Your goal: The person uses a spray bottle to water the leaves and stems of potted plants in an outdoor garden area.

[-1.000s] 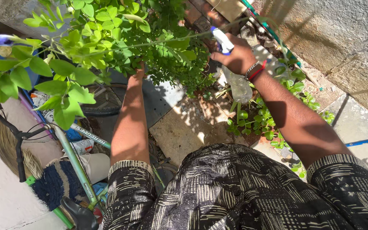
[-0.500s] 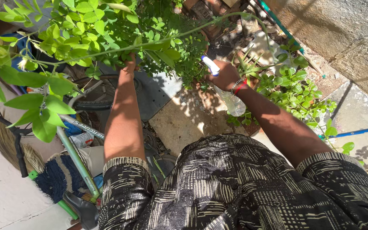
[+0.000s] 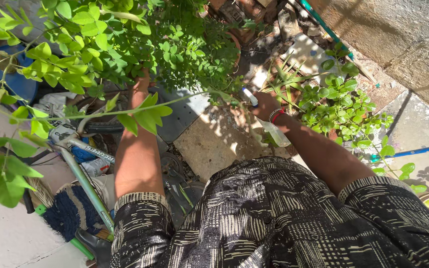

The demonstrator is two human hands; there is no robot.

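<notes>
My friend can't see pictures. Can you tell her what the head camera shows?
A person's right hand holds a clear spray bottle near leafy green plants, while the left hand reaches into the leaves. A bicycle leans below, on the left.

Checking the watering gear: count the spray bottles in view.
1: a clear spray bottle held in the right hand, beside the leafy plant. Others may be hidden under foliage.
</notes>
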